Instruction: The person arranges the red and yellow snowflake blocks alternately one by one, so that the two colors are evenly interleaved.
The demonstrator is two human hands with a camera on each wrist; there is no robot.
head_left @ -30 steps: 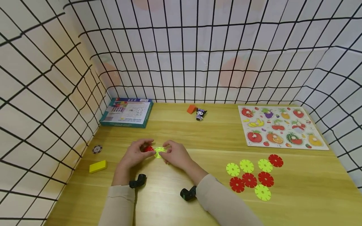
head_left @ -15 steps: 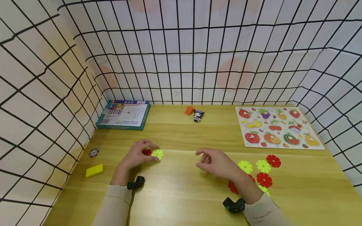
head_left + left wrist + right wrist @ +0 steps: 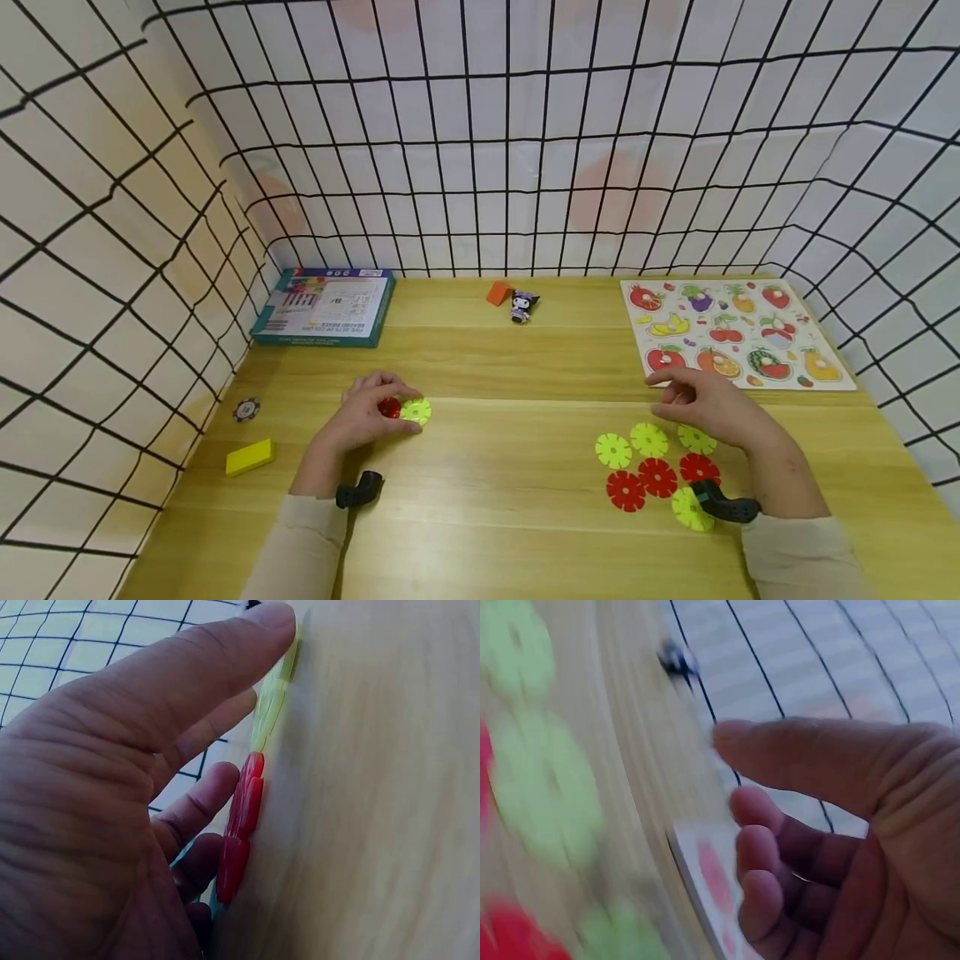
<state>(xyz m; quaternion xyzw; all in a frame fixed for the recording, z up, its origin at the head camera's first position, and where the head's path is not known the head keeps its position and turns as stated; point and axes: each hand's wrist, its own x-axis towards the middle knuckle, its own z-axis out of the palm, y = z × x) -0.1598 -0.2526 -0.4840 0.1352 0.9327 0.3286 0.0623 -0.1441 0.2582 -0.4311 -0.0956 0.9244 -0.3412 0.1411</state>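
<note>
A red interlocking disc (image 3: 389, 407) and a yellow-green interlocking disc (image 3: 416, 411) lie edge to edge on the table. Whether they are slotted together I cannot tell. My left hand (image 3: 372, 408) curves round this pair, thumb and index finger at opposite edges of the yellow-green one. In the left wrist view, other fingertips lie against the red disc (image 3: 241, 817). Nothing is in my right hand (image 3: 712, 406), which hovers with loosely bent fingers over the group of loose discs, near a yellow-green disc (image 3: 697, 439) and a red disc (image 3: 699, 468). It hides part of the table behind it.
More discs, such as a red one (image 3: 626, 491), lie beside these. Further back are a fruit puzzle board (image 3: 750, 333), a small figurine (image 3: 522, 306), an orange block (image 3: 498, 292) and a flat box (image 3: 326, 304). A yellow block (image 3: 251, 457) and a round chip (image 3: 246, 409) are leftmost.
My right hand has left the disc pair and swung right to the loose discs. The left hand has stayed by the pair, its thumb shifting to the near edge.
</note>
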